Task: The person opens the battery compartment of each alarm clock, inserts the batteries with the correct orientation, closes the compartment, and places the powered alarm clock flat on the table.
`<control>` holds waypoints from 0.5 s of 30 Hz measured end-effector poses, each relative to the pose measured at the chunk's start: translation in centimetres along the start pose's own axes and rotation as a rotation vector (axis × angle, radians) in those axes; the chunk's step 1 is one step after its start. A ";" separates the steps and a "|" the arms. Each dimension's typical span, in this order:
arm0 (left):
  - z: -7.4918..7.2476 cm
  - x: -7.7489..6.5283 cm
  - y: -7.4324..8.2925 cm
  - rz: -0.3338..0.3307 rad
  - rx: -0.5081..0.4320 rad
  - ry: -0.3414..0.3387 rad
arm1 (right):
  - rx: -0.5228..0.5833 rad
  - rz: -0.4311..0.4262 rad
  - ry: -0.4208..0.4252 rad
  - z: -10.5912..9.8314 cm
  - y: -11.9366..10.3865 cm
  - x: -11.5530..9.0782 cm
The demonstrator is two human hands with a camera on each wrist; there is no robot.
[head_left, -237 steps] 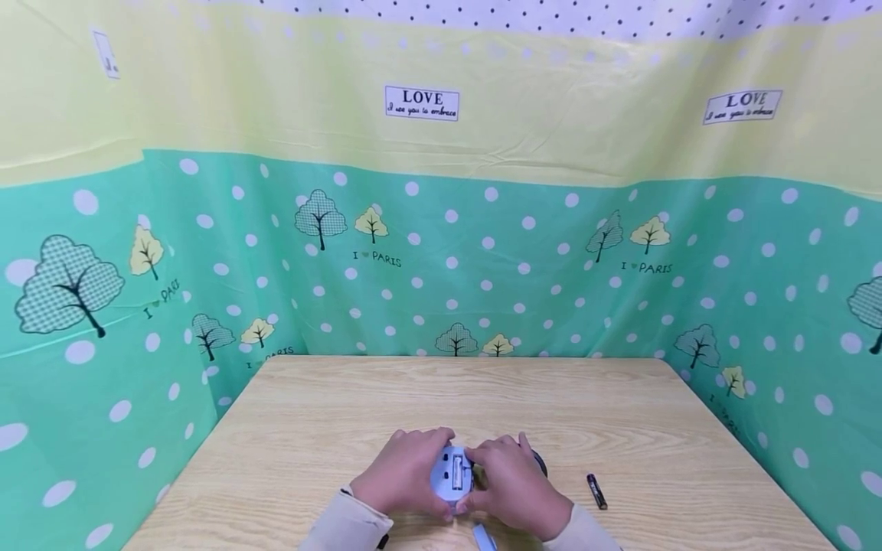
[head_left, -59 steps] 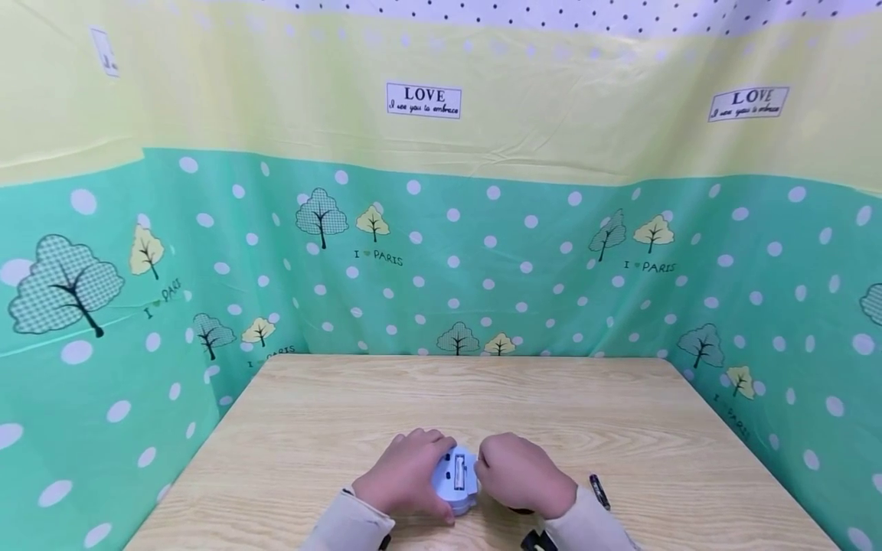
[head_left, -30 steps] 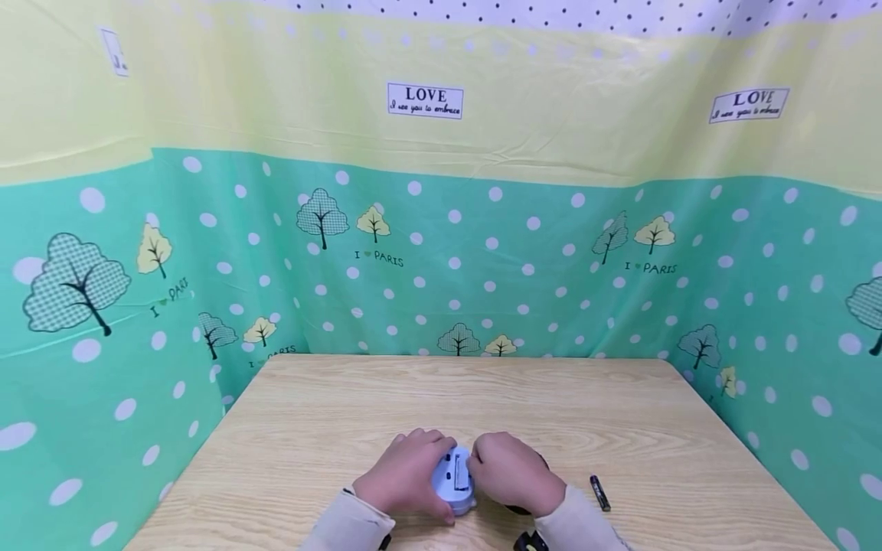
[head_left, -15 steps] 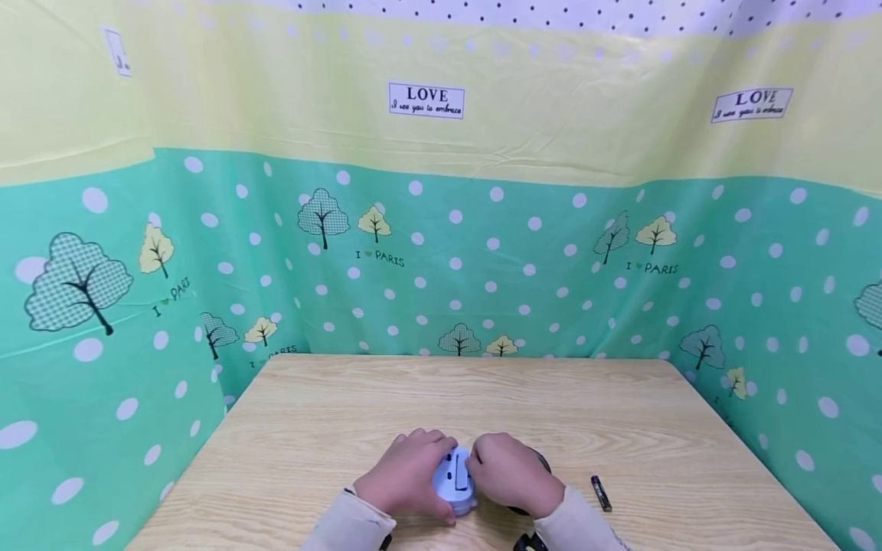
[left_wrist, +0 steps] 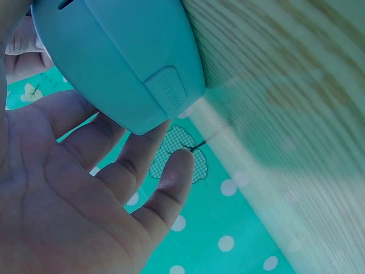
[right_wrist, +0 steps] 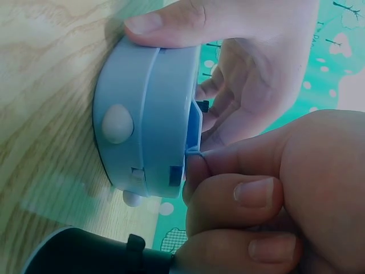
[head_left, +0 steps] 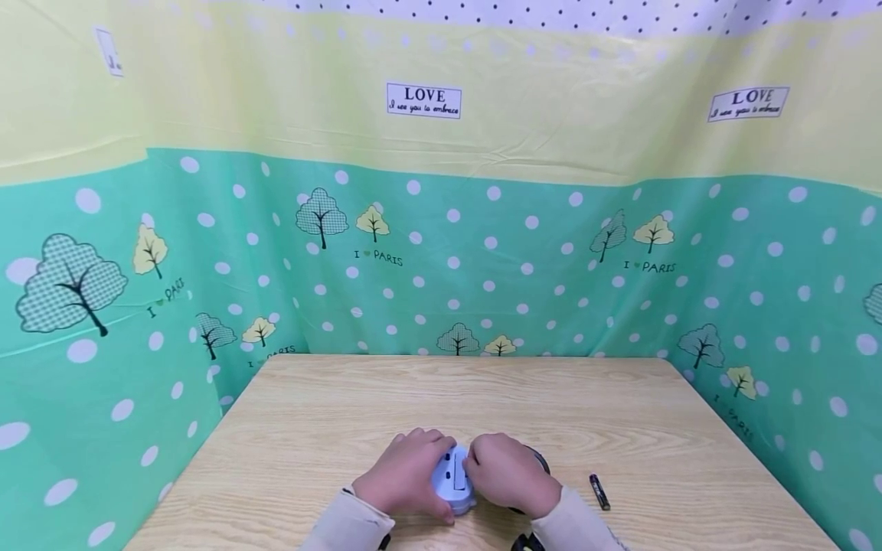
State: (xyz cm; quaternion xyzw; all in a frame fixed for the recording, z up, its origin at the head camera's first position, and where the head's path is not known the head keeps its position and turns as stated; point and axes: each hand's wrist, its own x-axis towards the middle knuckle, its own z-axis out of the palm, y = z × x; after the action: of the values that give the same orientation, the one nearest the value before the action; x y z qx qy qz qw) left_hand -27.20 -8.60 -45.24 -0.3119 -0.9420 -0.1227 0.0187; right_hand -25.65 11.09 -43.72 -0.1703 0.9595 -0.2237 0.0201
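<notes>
A light blue alarm clock (head_left: 448, 490) lies face down, its back with two small black knobs turned up. My left hand (head_left: 406, 471) grips its left side; in the right wrist view the thumb (right_wrist: 165, 24) presses along the rim. The palm and spread fingers (left_wrist: 102, 165) show under the clock in the left wrist view. With curled fingers, my right hand (head_left: 510, 471) pinches the light blue battery cover (head_left: 459, 471) at its right edge. That cover (right_wrist: 194, 127) stands slightly raised from the back, and the battery underneath is hidden.
A loose dark battery (head_left: 599, 491) lies on the wooden table (head_left: 331, 405), right of my right hand. A dark rounded object (head_left: 541, 459) is partly hidden behind that hand. Printed curtains (head_left: 386, 306) enclose the table's back and sides.
Earlier the cover lay on the table and the battery showed in the open compartment. My right hand has brought the cover over it and shifted slightly left; the left hand keeps its hold.
</notes>
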 end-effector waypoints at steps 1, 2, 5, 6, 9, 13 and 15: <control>0.0 0.0 0.0 0.001 0.000 0.001 | -0.001 -0.001 0.000 0.0 0.0 0.0; 0.0 0.0 0.0 0.001 -0.001 0.001 | -0.002 -0.002 0.000 0.0 0.0 0.0; 0.0 0.0 -0.1 0.004 -0.001 0.003 | -0.003 -0.002 -0.006 0.0 -0.1 0.0; 0.0 0.0 -0.1 0.005 -0.001 0.003 | -0.002 -0.003 -0.009 -0.1 -0.1 0.0; 0.1 0.0 -0.1 0.005 -0.003 0.001 | 0.003 -0.002 -0.014 -0.1 -0.1 0.0; 0.1 0.1 -0.2 0.002 -0.010 -0.006 | 0.007 -0.008 -0.014 -0.2 -0.2 0.0; 0.0 0.1 -0.2 0.000 -0.013 -0.008 | 0.004 -0.010 -0.013 -0.3 -0.2 0.0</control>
State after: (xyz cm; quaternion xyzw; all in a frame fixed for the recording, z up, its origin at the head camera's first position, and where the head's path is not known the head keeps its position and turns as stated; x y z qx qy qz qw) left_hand -27.37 -8.66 -45.29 -0.3127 -0.9412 -0.1274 0.0130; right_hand -25.59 11.08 -43.41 -0.1767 0.9579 -0.2248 0.0255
